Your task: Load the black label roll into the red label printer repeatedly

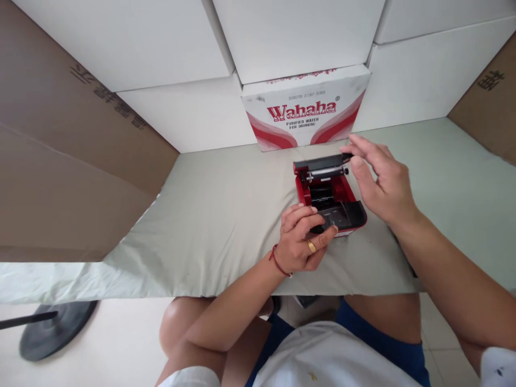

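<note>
A small red and black device [328, 196] with its lid raised sits on the table covered in pale cloth [226, 215]. Inside, a black compartment and a metal roller on the lid show. My left hand [302, 239] grips the device's near left corner, fingers curled over its edge; it wears a gold ring and a red wrist cord. My right hand [379, 177] hovers at the right end of the raised lid [322, 163], fingertips touching or pinching its corner, fingers partly spread.
A Wahaha water carton [306, 110] stands just behind the device among white boxes [161, 59]. Brown cardboard [60, 161] walls the left side, and more cardboard [489, 102] the far right. A dark round stand base [56, 328] lies on the floor at left.
</note>
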Available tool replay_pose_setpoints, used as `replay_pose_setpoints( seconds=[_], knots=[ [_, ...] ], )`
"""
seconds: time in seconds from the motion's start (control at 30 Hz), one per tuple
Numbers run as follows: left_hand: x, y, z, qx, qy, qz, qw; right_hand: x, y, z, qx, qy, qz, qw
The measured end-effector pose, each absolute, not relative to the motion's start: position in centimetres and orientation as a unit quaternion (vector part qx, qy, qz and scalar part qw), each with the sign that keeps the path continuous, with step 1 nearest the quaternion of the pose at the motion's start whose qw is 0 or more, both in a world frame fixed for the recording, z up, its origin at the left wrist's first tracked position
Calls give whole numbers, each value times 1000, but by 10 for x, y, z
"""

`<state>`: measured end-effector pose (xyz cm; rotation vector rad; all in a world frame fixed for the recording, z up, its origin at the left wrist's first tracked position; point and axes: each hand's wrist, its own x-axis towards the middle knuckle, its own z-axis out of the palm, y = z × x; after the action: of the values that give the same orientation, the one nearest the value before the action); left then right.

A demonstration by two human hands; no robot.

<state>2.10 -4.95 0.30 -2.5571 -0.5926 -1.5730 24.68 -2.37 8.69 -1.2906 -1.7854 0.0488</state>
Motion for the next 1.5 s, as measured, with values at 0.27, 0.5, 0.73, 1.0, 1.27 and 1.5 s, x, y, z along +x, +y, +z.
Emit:
replay_pose_setpoints(
  seconds=[0.27,0.5,0.73,1.0,1.27,1.5],
  knots=[
    [19,-51,0,-838,-218,-501,15,257,-80,51,-503,-746,5,437],
    [16,-43,4,-802,-235,-539,-107,257,-75,43,-542,-719,-4,436],
    [14,-39,8,-770,-329,-511,-195,257,-77,46,-559,-713,12,424],
    [15,-28,-13,-685,-311,-563,-343,252,-73,31,-433,-763,1,480],
    [23,-10,-10,-528,-272,-549,-587,250,-83,25,-338,-786,-31,517],
    [21,-12,-17,-501,-260,-503,-655,249,-88,29,-327,-788,-29,521]
  ],
)
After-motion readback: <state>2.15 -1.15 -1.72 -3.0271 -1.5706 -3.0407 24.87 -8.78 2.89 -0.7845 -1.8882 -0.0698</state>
